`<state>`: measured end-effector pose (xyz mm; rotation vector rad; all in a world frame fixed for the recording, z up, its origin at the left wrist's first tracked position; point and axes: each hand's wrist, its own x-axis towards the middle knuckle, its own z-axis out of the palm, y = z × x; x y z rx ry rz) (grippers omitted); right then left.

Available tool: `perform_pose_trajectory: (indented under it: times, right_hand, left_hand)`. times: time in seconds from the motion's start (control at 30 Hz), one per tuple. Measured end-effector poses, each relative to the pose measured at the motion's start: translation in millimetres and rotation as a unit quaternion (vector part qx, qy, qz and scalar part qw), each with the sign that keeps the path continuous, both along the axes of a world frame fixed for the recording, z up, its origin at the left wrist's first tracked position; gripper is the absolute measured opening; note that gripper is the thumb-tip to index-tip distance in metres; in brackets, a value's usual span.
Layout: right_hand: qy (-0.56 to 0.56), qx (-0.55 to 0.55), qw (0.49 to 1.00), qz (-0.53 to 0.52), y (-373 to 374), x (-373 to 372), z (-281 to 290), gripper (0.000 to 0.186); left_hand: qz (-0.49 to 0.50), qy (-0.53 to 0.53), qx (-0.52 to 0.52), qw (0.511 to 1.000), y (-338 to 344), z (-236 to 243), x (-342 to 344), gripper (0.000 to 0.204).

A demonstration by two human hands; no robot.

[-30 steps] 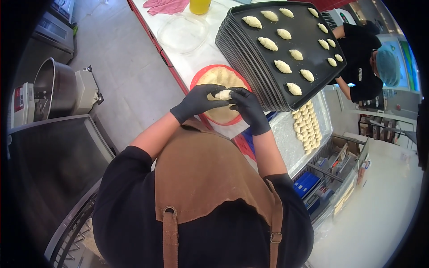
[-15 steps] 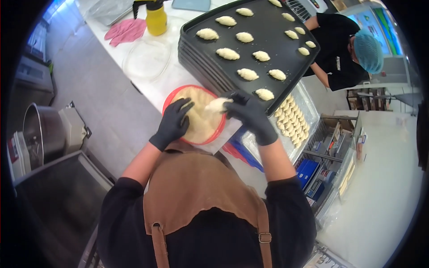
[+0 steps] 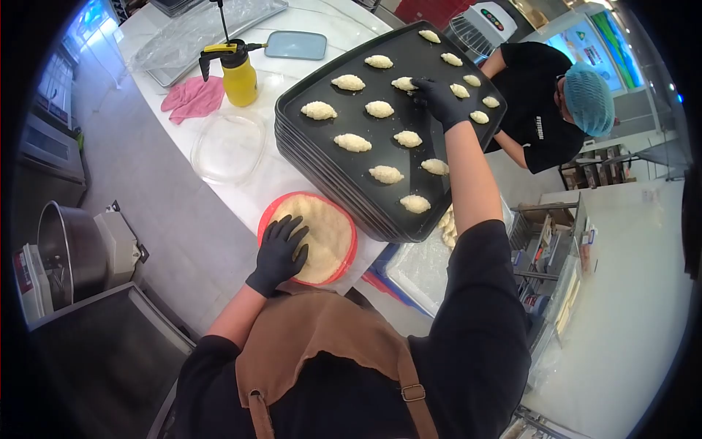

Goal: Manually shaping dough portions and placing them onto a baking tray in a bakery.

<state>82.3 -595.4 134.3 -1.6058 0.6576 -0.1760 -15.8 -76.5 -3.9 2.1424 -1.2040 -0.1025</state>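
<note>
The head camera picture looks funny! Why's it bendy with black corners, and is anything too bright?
Head view: the fisheye lens bows straight edges, like those of the white table, and leaves black corners; head view: the lit panel at top right glows brightly, while the black tray looks dark.

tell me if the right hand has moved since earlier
Yes: the right hand went forward and right, from the red-rimmed tub onto the black tray, judged against that tray.

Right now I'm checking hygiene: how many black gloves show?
2: one on the left hand, over the red bowl; one on the right hand, at a dough roll on the tray. Another worker, hands unseen, may wear more.
</note>
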Motion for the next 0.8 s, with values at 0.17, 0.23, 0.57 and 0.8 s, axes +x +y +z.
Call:
perform_pose_trajectory:
  times: [0.17,0.23,0.57,0.8]
  right_hand:
    - [0.047,-0.202,0.978,-0.006,0.4,-8.6,11.5,0.029]
    - [0.048,-0.261,0.964,-0.028,0.3,-25.6,26.8,0.029]
    - [0.154,-0.35,0.898,-0.218,-68.2,-384.8,-54.1,0.036]
    - [0.229,-0.479,0.834,-0.15,15.6,-522.7,-206.9,0.028]
  left_hand:
    - [0.0,0.002,-0.001,1.0,-1.1,1.7,-1.8,0.044]
    - [-0.004,-0.005,-0.003,1.0,-5.3,3.0,1.6,0.045]
    - [-0.007,-0.045,-0.014,0.999,-6.5,-2.2,-2.1,0.046]
    - [0.005,-0.061,-0.012,0.998,-7.2,-3.7,-7.8,0.043]
